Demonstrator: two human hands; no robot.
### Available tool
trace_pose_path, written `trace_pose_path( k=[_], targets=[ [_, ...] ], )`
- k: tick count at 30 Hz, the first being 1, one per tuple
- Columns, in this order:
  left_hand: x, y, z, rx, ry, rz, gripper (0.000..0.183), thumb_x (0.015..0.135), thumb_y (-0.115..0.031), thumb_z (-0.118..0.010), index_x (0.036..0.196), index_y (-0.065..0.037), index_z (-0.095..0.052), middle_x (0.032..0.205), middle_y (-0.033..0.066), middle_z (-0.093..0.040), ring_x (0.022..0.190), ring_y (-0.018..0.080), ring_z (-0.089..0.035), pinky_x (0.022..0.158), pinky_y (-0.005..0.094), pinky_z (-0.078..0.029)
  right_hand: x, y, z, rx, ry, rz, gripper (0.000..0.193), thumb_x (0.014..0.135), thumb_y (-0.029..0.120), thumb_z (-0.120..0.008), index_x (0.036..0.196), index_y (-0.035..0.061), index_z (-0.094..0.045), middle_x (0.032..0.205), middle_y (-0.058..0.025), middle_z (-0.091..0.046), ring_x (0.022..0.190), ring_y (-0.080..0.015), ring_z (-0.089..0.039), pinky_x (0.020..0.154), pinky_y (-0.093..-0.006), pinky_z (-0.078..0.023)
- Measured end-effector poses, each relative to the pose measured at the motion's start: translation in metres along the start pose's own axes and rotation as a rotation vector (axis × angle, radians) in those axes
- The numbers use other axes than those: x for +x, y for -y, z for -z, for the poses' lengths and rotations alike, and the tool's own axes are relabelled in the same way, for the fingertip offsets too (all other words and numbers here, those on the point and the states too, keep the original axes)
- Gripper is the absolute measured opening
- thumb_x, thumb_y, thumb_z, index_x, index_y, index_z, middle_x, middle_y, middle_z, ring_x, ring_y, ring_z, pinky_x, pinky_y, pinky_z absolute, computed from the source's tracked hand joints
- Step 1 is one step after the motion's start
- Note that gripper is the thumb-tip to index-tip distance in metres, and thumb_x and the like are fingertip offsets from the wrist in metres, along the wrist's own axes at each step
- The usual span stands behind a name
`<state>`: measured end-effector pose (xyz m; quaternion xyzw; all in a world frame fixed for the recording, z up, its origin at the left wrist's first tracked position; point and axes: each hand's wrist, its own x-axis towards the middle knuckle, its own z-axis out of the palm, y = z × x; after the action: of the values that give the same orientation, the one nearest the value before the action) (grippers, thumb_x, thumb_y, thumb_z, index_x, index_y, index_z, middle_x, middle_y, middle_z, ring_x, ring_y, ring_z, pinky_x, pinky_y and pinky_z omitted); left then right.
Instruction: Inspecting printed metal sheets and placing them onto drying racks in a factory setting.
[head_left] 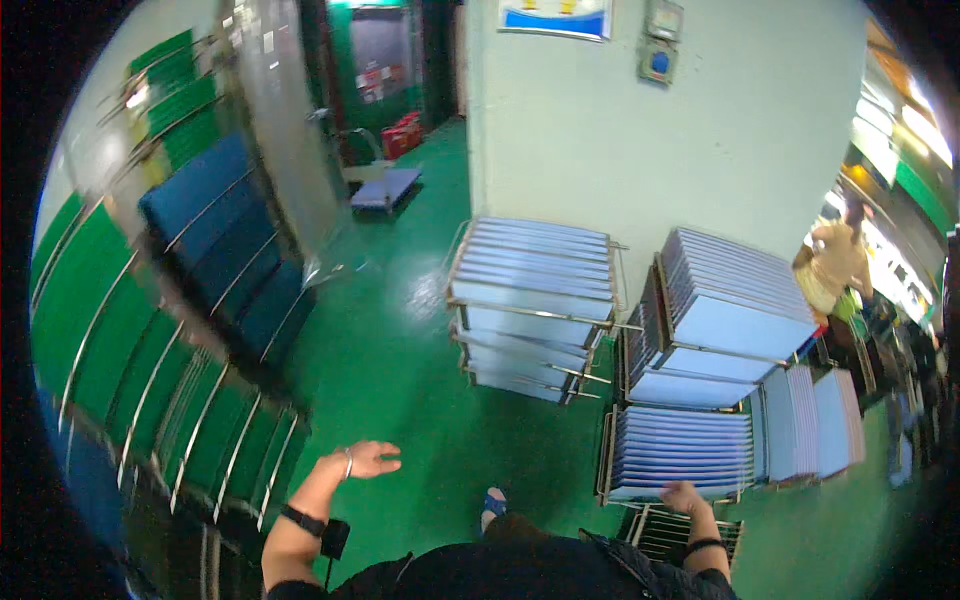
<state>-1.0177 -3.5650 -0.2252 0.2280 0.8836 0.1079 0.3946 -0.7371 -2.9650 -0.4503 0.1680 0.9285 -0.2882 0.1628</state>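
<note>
Head view, left hand (372, 460) spread, right hand (684, 496), grip unclear, near blue panels (683, 452), long edges running sideways

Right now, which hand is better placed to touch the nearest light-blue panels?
The right hand, probably: it appears at the near edge of the light-blue panels, though contact is unclear. The left hand is farther off, over the green floor.
</note>
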Motion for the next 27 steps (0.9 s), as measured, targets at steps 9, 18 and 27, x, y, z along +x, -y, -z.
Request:
trace_pose_path(
  k=[9, 18, 27],
  targets=[
    [0.154, 0.080, 0.132, -0.231, -0.068, 0.005, 0.049, 0.075, -0.037, -0.053, 0.110, -0.004, -0.046, 0.106, 0.0157, -0.051, 0.096, 0.0259, -0.051, 0.081, 0.0323, -0.041, 0.207, 0.181, 0.170, 0.342, -0.125, -0.048, 0.035, 0.073, 0.018, -0.057, 0.102, -0.0005, -0.051, 0.083, -0.0115, -0.059, 0.072, -0.0155, -0.054, 0.064, -0.0289, -0.043],
    [0.392, 0.125, 0.244, -0.491, -0.121, -0.155, 0.048, 0.075, -0.037, -0.054, 0.107, -0.003, -0.049, 0.099, 0.0124, -0.056, 0.084, 0.0219, -0.056, 0.074, 0.0321, -0.043, 0.362, 0.086, 0.192, -0.266, -0.044, 0.086, 0.023, 0.075, 0.023, -0.046, 0.083, 0.0056, -0.059, 0.085, -0.0107, -0.060, 0.078, -0.0225, -0.056, 0.066, -0.0333, -0.043],
    [0.587, 0.083, 0.281, -1.001, -0.102, 0.064, 0.047, 0.075, -0.034, -0.056, 0.113, -0.008, -0.044, 0.094, 0.0033, -0.055, 0.082, 0.0170, -0.053, 0.069, 0.0335, -0.043, 0.419, 0.088, 0.251, 0.130, -0.152, -0.396, 0.054, 0.078, 0.036, -0.048, 0.112, -0.0044, -0.041, 0.107, -0.0205, -0.049, 0.098, -0.0298, -0.048, 0.082, -0.0360, -0.039]
  ],
)
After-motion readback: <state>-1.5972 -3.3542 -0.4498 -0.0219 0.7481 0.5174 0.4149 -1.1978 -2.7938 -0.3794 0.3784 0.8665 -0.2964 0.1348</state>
